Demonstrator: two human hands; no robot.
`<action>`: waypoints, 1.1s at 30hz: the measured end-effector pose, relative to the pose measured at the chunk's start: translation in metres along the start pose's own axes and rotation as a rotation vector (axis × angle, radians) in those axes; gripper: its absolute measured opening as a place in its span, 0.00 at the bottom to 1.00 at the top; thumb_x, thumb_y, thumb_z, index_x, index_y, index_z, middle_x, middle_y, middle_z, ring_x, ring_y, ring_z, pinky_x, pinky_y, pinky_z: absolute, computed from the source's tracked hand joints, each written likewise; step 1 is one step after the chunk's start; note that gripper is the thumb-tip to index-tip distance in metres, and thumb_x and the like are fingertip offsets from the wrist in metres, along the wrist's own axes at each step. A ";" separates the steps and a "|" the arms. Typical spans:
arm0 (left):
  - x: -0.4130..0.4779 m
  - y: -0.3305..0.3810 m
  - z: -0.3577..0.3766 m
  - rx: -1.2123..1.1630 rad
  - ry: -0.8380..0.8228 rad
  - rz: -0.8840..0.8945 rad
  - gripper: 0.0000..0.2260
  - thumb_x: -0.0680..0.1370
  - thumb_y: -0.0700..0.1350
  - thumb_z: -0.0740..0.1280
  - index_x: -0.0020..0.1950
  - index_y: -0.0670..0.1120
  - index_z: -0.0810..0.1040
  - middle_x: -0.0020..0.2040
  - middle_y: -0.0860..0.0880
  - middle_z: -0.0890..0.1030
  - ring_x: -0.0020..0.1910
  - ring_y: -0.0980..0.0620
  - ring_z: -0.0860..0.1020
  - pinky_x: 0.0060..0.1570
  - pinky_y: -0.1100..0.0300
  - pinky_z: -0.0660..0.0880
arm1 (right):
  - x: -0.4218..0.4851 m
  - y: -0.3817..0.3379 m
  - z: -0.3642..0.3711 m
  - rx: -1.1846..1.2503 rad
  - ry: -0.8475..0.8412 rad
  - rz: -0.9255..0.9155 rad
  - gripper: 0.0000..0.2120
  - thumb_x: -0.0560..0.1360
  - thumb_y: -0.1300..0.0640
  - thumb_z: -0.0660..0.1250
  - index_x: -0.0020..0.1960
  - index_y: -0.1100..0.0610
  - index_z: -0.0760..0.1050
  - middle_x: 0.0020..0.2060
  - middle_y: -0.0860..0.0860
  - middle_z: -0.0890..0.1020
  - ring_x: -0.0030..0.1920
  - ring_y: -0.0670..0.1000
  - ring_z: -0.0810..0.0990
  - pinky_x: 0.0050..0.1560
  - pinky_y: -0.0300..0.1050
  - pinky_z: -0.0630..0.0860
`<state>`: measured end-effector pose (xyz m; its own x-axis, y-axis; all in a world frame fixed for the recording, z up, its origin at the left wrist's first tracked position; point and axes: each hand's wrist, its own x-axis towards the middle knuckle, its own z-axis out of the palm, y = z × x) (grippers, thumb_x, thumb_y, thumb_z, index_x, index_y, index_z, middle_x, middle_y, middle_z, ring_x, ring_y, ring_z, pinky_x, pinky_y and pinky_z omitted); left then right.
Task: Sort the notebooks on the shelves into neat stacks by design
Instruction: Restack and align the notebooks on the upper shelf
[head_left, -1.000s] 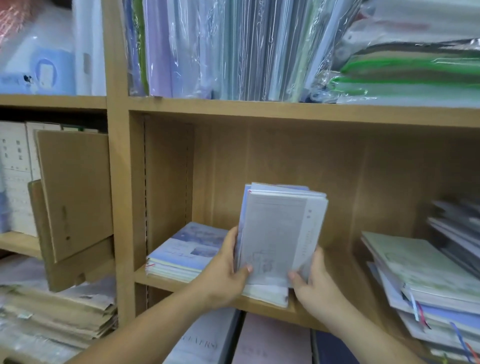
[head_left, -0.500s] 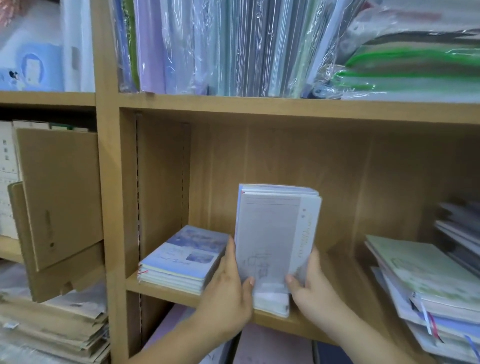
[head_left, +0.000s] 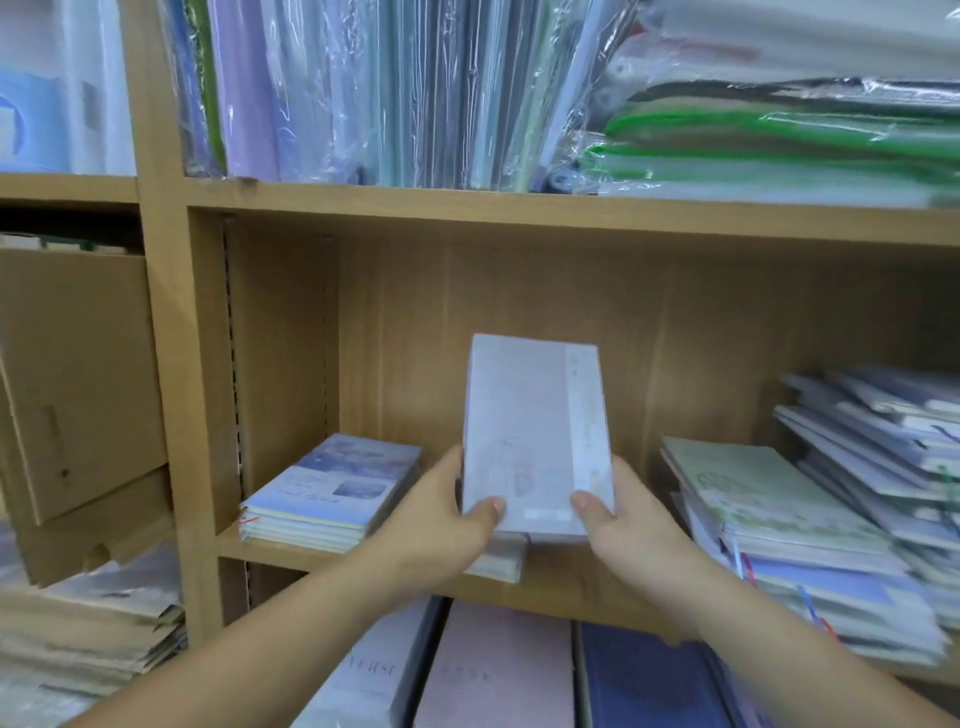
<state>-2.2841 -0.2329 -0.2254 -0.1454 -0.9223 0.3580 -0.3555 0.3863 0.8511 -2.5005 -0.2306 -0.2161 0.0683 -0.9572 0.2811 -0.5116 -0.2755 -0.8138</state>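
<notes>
Head view: the left hand (head_left: 441, 525) and right hand (head_left: 631, 525) hold a bundle of notebooks (head_left: 535, 436) upright over the middle shelf (head_left: 561, 590). Its lower edge is on or just above a low flat stack (head_left: 498, 566); I cannot tell which.

The main risk, as I judge it, is a fan-out. The grip sits only at the bottom corners, so the tall upper part is unsupported. The covers could slide apart or the bundle could tip backward if either hand eases off. Laid down carelessly, it could also overhang the low stack, which sits at the shelf's front edge, and drag it off. The sloppy pile (head_left: 779, 499) on the right and the blue stack (head_left: 332, 493) on the left lie near enough to be nudged.

The fingers (head_left: 485, 506) are curled round the bundle's lower sides. Each thumb presses the front cover near a bottom corner, and the other fingers are hidden behind it. The bundle stands between the two palms.
</notes>
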 end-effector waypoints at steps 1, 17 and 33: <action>-0.002 0.005 0.007 -0.047 -0.013 -0.071 0.17 0.78 0.48 0.70 0.66 0.56 0.75 0.57 0.56 0.83 0.53 0.59 0.82 0.48 0.61 0.79 | -0.006 0.005 -0.007 -0.006 0.018 0.049 0.15 0.84 0.54 0.60 0.70 0.45 0.66 0.54 0.37 0.76 0.55 0.42 0.75 0.48 0.32 0.71; -0.031 -0.011 0.100 -0.119 0.029 -0.326 0.22 0.78 0.61 0.68 0.49 0.41 0.82 0.38 0.48 0.82 0.33 0.49 0.78 0.37 0.51 0.79 | -0.091 0.065 -0.039 0.299 0.003 0.279 0.13 0.77 0.50 0.73 0.58 0.55 0.79 0.49 0.47 0.87 0.47 0.46 0.84 0.43 0.42 0.82; -0.024 -0.025 0.079 0.677 -0.015 0.019 0.21 0.76 0.56 0.72 0.32 0.49 0.65 0.30 0.52 0.72 0.35 0.46 0.73 0.32 0.56 0.64 | -0.071 0.088 -0.021 -0.232 0.217 0.237 0.18 0.75 0.49 0.74 0.35 0.46 0.67 0.27 0.44 0.77 0.34 0.54 0.82 0.40 0.51 0.80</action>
<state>-2.3443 -0.2201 -0.2852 -0.1683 -0.9174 0.3607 -0.8519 0.3195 0.4150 -2.5684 -0.1849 -0.2976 -0.2451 -0.9441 0.2203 -0.6728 0.0020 -0.7398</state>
